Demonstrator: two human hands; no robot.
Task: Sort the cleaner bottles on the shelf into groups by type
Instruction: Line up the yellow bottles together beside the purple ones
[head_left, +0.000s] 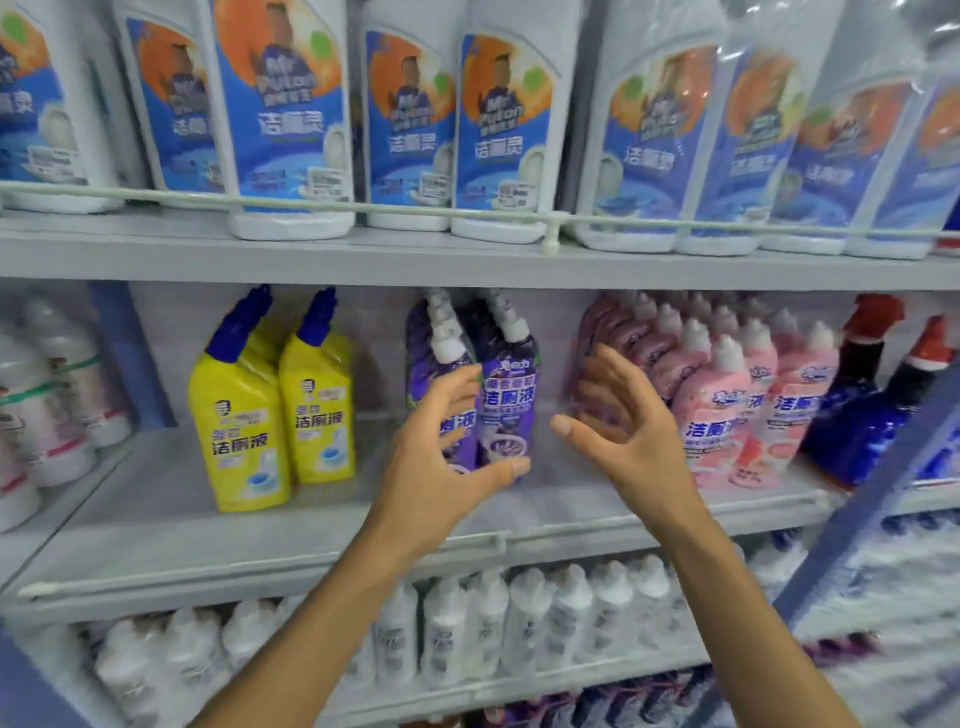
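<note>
Middle shelf (156, 519), head view. Bottles stand in clusters by colour. From left to right they run:
- yellow bottles (244, 415) with blue caps, two at the front
- purple bottles (506, 410) with white caps, near the centre
- pink bottles (722, 410), several rows deep
- dark blue spray bottles (862, 415) with red triggers, at the far right

There is a bare gap between yellow and purple, and another between purple and pink.

The person's left hand (441, 457) is raised in front of the purple group. Its fingers are spread and loosely curved, and the thumb crosses low before the base of the front right bottle. Whether it actually touches a bottle cannot be told, as the frame is soft with blur.

The right hand (618, 415) is held in the gap between purple and pink, palm turned toward the left, fingers splayed and holding nothing. The two hands are apart, with the purple bottles between them.

Shelf above: large white bottles (291, 119) with blue and orange labels, behind a rail. Shelf below: a row of small white bottles (519, 618), blurred.
</note>
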